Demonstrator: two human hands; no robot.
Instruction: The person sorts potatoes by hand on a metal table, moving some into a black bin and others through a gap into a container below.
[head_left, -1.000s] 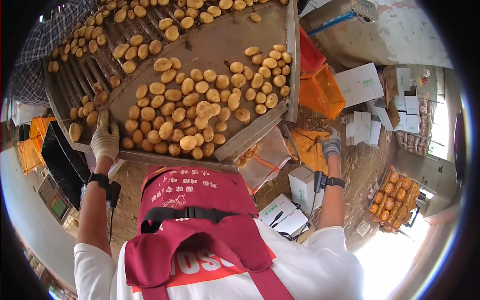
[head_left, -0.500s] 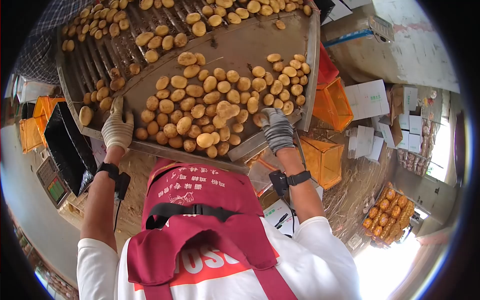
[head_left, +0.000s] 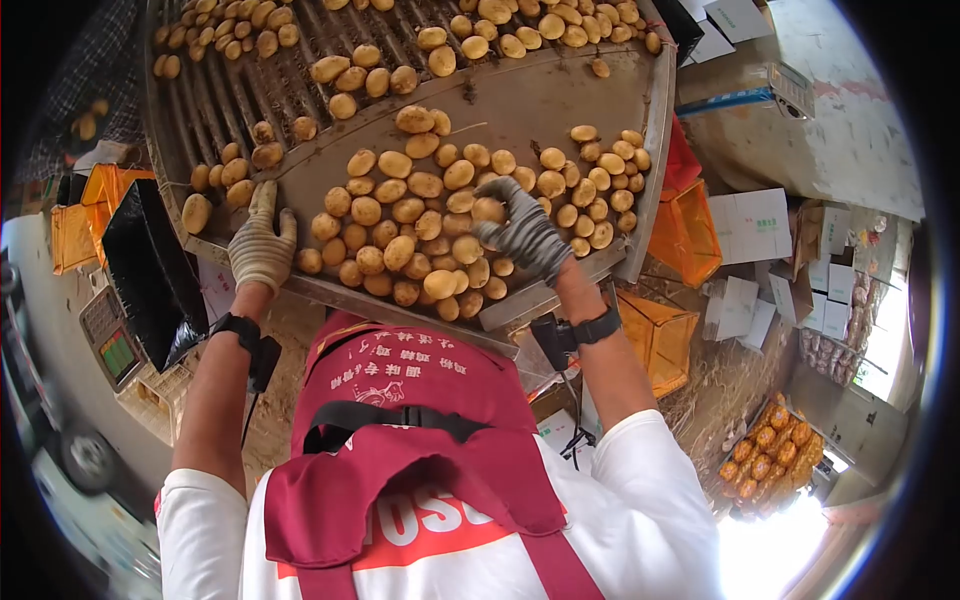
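Many yellow-brown potatoes (head_left: 408, 210) lie in a loose heap on a metal sorting tray (head_left: 560, 95). My right hand (head_left: 530, 230), in a grey striped glove, is over the right part of the heap, its thumb and fingers curled round one potato (head_left: 488, 210). In a pale striped glove, my left hand (head_left: 262, 245) rests at the tray's front left edge. Its fingers stretch forward and the thumb stands apart, with nothing held. Just beyond its fingertips are a few potatoes (head_left: 236, 180) at the end of the slatted section.
Metal slats (head_left: 225, 100) with more potatoes run across the far left. Orange crates (head_left: 655, 340) stand below the tray's right side, near white cartons (head_left: 750, 225). A black-lined crate (head_left: 150, 270) and a scale (head_left: 110, 325) are at left. A person's checked sleeve (head_left: 90, 80) shows far left.
My right hand has moved from the tray's front right corner inward over the heap, with a potato at its fingers. My left hand stays by the front left edge. The view has shifted slightly.
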